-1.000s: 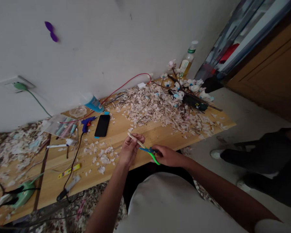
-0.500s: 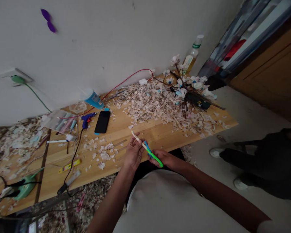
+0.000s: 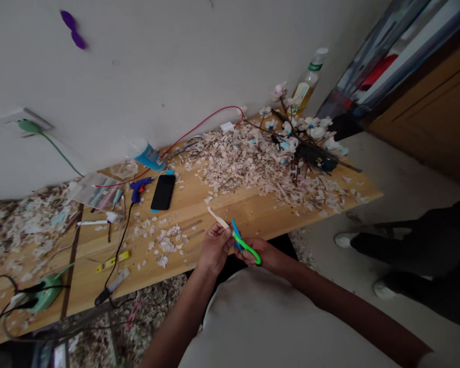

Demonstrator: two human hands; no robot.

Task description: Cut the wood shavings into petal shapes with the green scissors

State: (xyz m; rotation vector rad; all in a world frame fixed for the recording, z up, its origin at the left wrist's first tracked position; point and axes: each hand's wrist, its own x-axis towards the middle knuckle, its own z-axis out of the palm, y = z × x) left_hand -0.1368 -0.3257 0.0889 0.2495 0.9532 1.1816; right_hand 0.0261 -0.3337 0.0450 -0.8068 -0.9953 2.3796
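My left hand (image 3: 215, 249) pinches a thin, pale strip (image 3: 219, 219) between thumb and fingers. One end of the strip sticks up beyond my fingertips toward the wall. Close beside it, my right hand (image 3: 256, 251) is closed round a pair of green and blue scissors (image 3: 249, 249). A blue part points up past my left fingertips, while a curved green part lies over my right fingers. Both hands hover just at the table's front edge. My fingers hide where the strip meets the scissors.
Pale petal-like scraps (image 3: 237, 161) cover the back of the wooden table (image 3: 191, 202). Blossom branches (image 3: 295, 133) and a bottle (image 3: 308, 84) stand at right. A phone (image 3: 163, 191), glue gun (image 3: 138, 188), blue cup (image 3: 149, 155) and yellow cutter (image 3: 113, 260) lie left. A person's legs (image 3: 398, 245) are at right.
My left fingers have closed in nearer the scissors, and the pale strip has turned and looks wider. The blue part of the scissors stands more apart from the strip. The view has shifted slightly.
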